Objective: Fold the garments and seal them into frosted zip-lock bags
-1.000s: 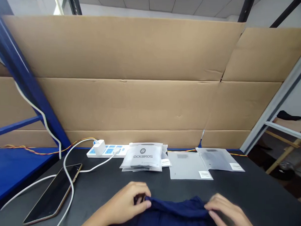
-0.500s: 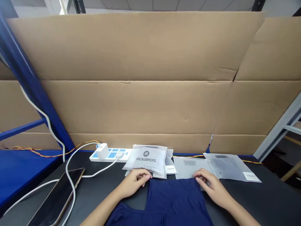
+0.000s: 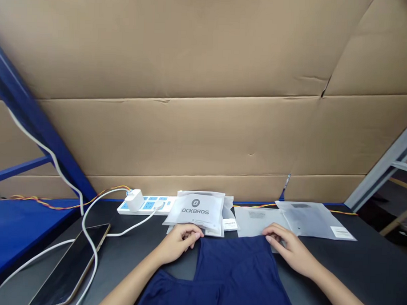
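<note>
The left hand and right hand pinch the top corners of a navy fabric garment, with a frosted white OCKBROS bag at twelve o'clock.

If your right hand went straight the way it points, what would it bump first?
Your right hand would probably meet the flat frosted bag first, just ahead of it, though depth is hard to judge here.

"What runs out of frame?"

"The navy garment, its lower part cut off by the bottom edge."

"Anything illegible?"

"Fine print on the frosted pouch and the white label, both too small to read."
</note>
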{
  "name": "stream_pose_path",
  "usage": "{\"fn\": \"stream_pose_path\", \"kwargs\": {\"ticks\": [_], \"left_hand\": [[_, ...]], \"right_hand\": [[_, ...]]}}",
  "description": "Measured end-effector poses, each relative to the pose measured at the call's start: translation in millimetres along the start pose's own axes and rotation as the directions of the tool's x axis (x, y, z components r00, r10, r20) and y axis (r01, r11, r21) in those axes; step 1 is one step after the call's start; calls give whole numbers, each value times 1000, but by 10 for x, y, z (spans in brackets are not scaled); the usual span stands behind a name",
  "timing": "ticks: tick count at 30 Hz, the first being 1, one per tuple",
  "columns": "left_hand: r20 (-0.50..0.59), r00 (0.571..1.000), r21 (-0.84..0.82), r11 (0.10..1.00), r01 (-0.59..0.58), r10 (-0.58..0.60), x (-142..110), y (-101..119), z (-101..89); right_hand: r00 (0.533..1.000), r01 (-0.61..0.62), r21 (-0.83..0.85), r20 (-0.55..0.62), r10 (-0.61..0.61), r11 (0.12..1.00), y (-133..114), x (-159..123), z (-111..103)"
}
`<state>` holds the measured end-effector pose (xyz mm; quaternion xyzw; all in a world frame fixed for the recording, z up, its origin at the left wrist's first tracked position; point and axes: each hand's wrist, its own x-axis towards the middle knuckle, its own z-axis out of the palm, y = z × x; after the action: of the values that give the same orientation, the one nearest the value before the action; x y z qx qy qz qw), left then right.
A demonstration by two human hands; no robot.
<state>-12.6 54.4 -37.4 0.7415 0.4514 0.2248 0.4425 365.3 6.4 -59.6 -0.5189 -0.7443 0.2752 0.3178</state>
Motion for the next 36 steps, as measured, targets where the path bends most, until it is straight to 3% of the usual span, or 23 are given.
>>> {"fn": "stream_pose_path", "kwargs": {"ticks": [30,36], "left_hand": [[-6,1000,14,1000,-12,12,18,-58,30],[-28,999,107,994,-23,26,5,-26,-28]], "right_hand": [[999,15,-23,34,-14,1000,36,-16,-16],[999,19,-26,27,-19,999,37,-20,-24]]}}
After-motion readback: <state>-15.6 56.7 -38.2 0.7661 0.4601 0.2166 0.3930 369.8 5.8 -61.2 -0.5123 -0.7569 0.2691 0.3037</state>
